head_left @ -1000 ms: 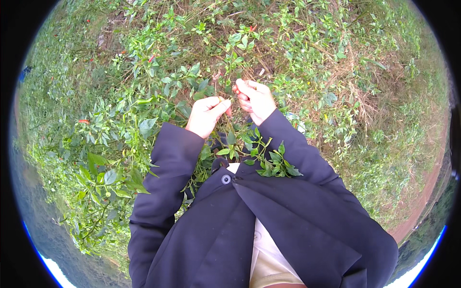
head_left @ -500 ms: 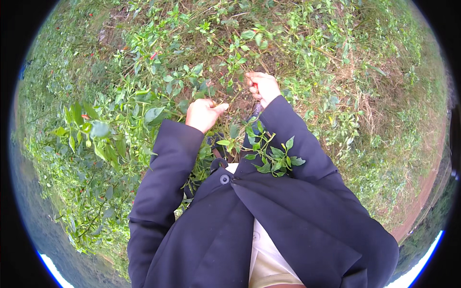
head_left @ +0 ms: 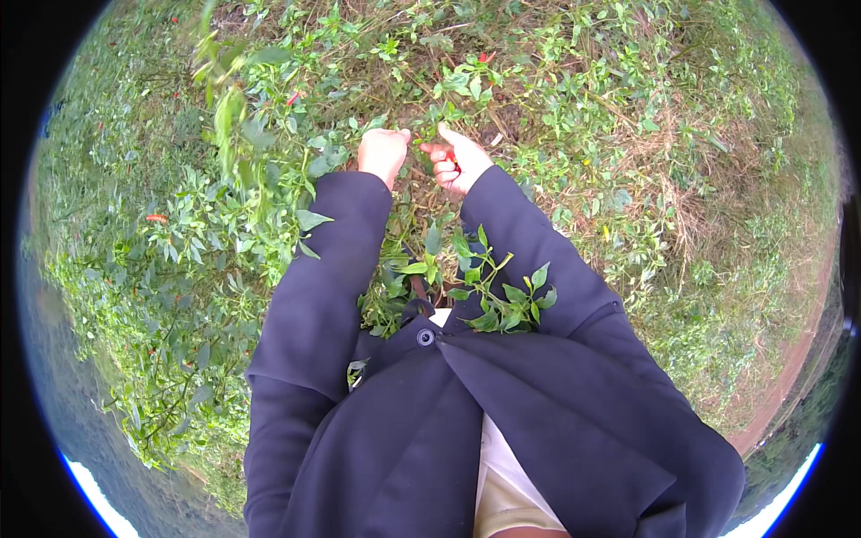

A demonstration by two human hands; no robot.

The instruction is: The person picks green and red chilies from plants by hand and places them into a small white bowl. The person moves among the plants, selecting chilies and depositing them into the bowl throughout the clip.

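My left hand (head_left: 384,154) is closed among the pepper plants, knuckles up, with its thumb side toward my right hand. Leaves hide the fingertips, so what they pinch cannot be made out. Close beside it, a small gap away, my right hand (head_left: 466,163) has its fingers curled and its thumb pointing up. Red chili peppers (head_left: 453,161) show in the right palm, partly covered by the fingers. A leafy pepper sprig (head_left: 513,300) lies against my right sleeve, near the jacket front.
Pepper foliage (head_left: 202,220) fills the left side, with a red chili (head_left: 157,218) hanging there. Another red chili (head_left: 487,58) shows beyond my right hand. A blurred branch (head_left: 224,125) rises at the upper left. Dry grass (head_left: 686,215) lies to the right.
My left hand has moved forward and turned. My right hand has shifted left and slightly nearer, its palm side now showing red chilies. The tall branch at left has swung forward.
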